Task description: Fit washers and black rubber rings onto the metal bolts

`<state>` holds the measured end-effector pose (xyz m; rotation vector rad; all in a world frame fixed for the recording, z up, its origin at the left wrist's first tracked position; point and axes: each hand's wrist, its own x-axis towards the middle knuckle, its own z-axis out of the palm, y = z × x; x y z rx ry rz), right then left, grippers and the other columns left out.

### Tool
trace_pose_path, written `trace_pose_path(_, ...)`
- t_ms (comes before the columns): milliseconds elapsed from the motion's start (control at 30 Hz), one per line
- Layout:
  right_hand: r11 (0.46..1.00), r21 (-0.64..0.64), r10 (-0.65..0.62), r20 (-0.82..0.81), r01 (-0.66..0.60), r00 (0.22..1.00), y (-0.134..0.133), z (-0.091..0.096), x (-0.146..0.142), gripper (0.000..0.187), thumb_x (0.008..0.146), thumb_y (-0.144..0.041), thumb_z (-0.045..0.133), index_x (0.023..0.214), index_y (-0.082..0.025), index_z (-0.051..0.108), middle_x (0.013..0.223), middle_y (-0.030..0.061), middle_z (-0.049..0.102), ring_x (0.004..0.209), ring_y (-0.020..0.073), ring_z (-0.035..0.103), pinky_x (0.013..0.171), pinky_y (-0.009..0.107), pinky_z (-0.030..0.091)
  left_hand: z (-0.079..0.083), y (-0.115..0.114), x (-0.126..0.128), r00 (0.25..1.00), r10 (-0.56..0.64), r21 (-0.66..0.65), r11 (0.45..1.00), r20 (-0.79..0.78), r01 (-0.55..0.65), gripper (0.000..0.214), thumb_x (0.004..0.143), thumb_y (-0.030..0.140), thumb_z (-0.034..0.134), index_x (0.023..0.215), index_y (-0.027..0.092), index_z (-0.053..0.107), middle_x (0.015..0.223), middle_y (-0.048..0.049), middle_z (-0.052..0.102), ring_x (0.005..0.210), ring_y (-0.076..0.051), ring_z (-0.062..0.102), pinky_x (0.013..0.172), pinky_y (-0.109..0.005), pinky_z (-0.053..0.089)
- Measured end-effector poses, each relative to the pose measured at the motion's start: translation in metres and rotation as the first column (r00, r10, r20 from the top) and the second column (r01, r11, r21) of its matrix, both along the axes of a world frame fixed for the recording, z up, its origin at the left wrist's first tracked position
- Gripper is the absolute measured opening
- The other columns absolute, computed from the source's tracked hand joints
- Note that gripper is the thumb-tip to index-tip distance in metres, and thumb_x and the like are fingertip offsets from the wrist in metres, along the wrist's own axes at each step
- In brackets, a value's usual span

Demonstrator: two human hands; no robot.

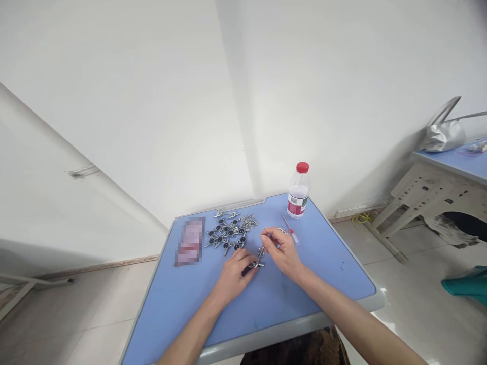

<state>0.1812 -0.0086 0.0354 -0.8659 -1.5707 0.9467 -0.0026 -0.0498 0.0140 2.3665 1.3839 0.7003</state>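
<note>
My left hand (238, 271) is closed around a small metal fitting (259, 263), its fingertips low over the table. Just to its right, my right hand (282, 252) has thumb and forefinger pinched together above that fitting; what they grip is too small to make out. Small shiny metal pieces (261, 251) lie between the two hands. Beyond my left hand is a loose pile of metal fittings with black round parts (227, 232). A screwdriver (292, 232) with a red and clear handle lies behind my right hand.
The blue table (304, 299) stands against a white wall. At its back right corner is a clear bottle with a red cap (298, 195). A blurred-out pinkish item (191, 241) lies on the left. Farther right, a second table (456, 165) holds a silver bag (444, 136).
</note>
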Motion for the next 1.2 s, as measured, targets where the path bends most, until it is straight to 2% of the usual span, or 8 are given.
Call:
trace_pose_path(267, 0.997, 0.06, -0.054, 0.092, 0.049, 0.994, 0.002, 0.0, 0.003, 0.021, 0.094, -0.036, 0.047, 0.091, -0.02, 0.06, 0.065, -0.0006, 0.057, 0.057, 0.0135, 0.054, 0.056, 0.025, 0.045, 0.0, 0.001, 0.002, 1.0, 0.031, 0.011, 0.999, 0.007, -0.031, 0.013, 0.087, 0.022, 0.059, 0.097, 0.022, 0.068, 0.091, -0.0049, 0.063, 0.088, -0.02, 0.059, 0.078, -0.033, 0.048)
trace_pose_path(467, 0.991, 0.112, -0.083, 0.151, 0.067, 0.985, 0.004, -0.009, 0.0, 0.023, 0.096, -0.038, 0.044, 0.095, -0.02, 0.059, 0.066, -0.0001, 0.058, 0.058, 0.0146, 0.055, 0.057, 0.026, 0.045, -0.003, 0.001, 0.001, 0.999, 0.037, 0.051, 0.998, -0.016, -0.036, 0.013, 0.089, 0.025, 0.058, 0.097, 0.021, 0.067, 0.089, -0.0045, 0.062, 0.086, -0.02, 0.057, 0.077, -0.033, 0.047)
trace_pose_path(733, 0.996, 0.087, -0.029, 0.122, 0.019, 0.992, 0.005, -0.018, -0.004, 0.028, 0.099, -0.04, 0.034, 0.107, -0.021, 0.053, 0.075, 0.0014, 0.06, 0.057, 0.0141, 0.058, 0.058, 0.027, 0.05, -0.002, -0.001, 0.002, 1.0, 0.003, 0.063, 0.998, -0.003, -0.003, 0.012, 0.088, 0.023, 0.06, 0.097, 0.022, 0.068, 0.092, -0.0043, 0.064, 0.088, -0.02, 0.058, 0.08, -0.034, 0.045)
trace_pose_path(1200, 0.991, 0.129, 0.019, 0.119, -0.034, 0.993, 0.001, -0.02, -0.01, 0.029, 0.1, -0.04, 0.031, 0.108, -0.021, 0.052, 0.077, 0.0014, 0.06, 0.058, 0.0137, 0.058, 0.06, 0.027, 0.052, -0.007, 0.001, 0.001, 0.999, 0.032, 0.064, 0.997, -0.002, -0.032, 0.013, 0.084, 0.02, 0.064, 0.096, 0.021, 0.068, 0.09, -0.0035, 0.063, 0.086, -0.02, 0.058, 0.08, -0.035, 0.044)
